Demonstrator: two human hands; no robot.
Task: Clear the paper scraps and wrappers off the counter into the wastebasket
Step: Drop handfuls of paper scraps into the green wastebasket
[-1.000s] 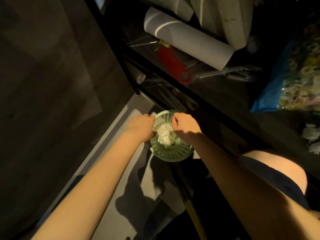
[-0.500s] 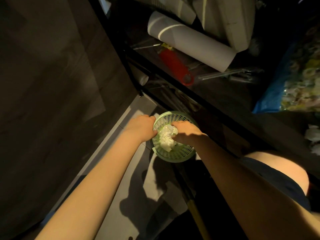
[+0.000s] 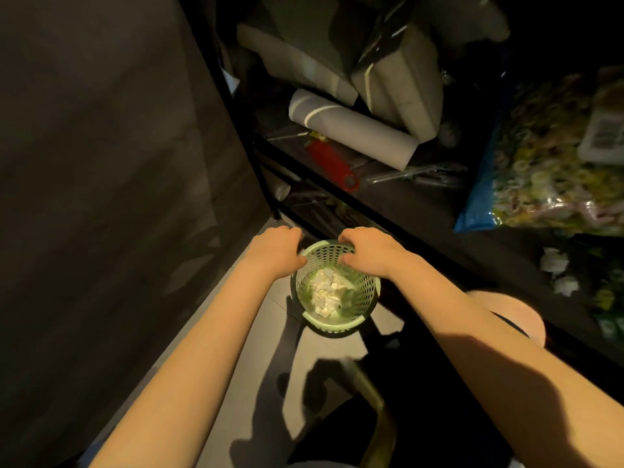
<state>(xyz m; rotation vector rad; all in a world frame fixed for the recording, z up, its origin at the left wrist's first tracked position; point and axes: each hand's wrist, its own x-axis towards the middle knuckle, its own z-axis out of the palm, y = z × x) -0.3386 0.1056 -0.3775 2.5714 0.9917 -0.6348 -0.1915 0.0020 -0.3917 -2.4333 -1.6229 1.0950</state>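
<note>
- The wastebasket [image 3: 366, 292] is stood on the floor, with crumpled paper scraps [image 3: 329, 292] already held inside.
- Its left rim is gripped by the curled left hand [image 3: 277, 253].
- Its far rim is pinched by the right hand [image 3: 369, 253].
- Right of the wastebasket, leftover scraps [image 3: 553, 261] are seen on the counter [image 3: 506, 258]; clearing is judged partly done.

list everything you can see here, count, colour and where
wastebasket: 1, green, centre, between the hands
paper scraps: a heap, white, inside the wastebasket
crumpled papers: at least 2, white, far right
roll: 1, grey, top centre
tool: 1, red, just in front of the roll
bag: 1, blue-edged, upper right
left hand: 1, grips the wastebasket's left rim
right hand: 1, grips its far rim
</note>
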